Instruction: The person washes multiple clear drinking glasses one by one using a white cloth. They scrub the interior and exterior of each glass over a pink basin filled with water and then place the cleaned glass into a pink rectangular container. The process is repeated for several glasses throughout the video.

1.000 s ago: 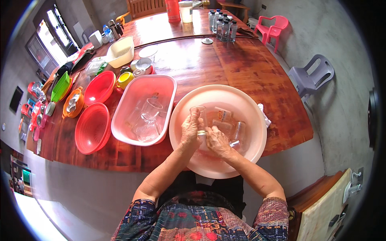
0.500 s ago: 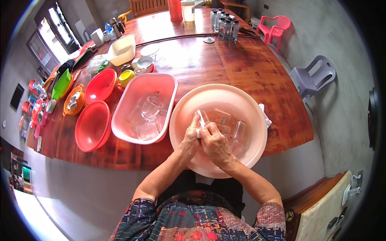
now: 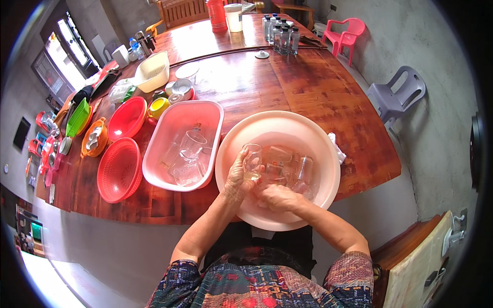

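Observation:
Over a round pale pink basin [image 3: 233, 134], my left hand [image 3: 234, 179] is wrapped round a clear drinking glass [image 3: 252, 158], which stands nearly upright in the grip. Just below and to the right of its base is my right hand [image 3: 280, 197], fingers curled toward the glass; what they hold, if anything, is hidden. Several other clear glasses [image 3: 304, 170] lie in the bottom of the basin. To the left, a rectangular pink tub [image 3: 219, 115] holds more clear glassware [image 3: 192, 145].
Red baskets [image 3: 118, 169], an orange basket [image 3: 93, 139] and stacked cups [image 3: 181, 87] stand left of the tub. A cream basket [image 3: 153, 72] sits farther back. Several dark-capped bottles [image 3: 281, 38] are grouped at the far side. A crumpled white cloth [image 3: 337, 148] lies right of the basin.
The glass has tipped toward upright in my left hand. My right hand has moved down from its mouth to beside its base; the white thing seen at the glass is out of sight.

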Motion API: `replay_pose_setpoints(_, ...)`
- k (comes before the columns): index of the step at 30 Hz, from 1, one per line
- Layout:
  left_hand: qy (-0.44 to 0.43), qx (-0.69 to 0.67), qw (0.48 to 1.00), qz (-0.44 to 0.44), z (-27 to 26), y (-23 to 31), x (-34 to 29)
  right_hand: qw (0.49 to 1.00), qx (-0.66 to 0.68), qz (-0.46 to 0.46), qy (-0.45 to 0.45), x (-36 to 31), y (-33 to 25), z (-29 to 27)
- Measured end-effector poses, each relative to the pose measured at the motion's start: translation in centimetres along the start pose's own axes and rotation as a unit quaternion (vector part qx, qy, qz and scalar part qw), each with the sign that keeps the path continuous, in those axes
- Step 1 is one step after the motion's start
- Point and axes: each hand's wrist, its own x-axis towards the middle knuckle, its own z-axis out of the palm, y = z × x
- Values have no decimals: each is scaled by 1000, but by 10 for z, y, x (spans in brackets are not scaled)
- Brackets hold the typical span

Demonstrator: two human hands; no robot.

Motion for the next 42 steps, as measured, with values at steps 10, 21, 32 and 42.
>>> replay_pose_setpoints(10,-174,13,984,40,1,-10,-3,844,68,-189,498,6,-25,-16)
replay_pose_setpoints(21,-48,134,989,37,15,9,-22,871,314,-142,350,-3,34,-55)
replay_pose_setpoints(32,38,85,994,56,16,4,-14,793,327,-140,495,-6,4,-44)
replay_pose_setpoints(42,91,111,989,47,23,10,-24,861,266,-139,411,6,34,-24)
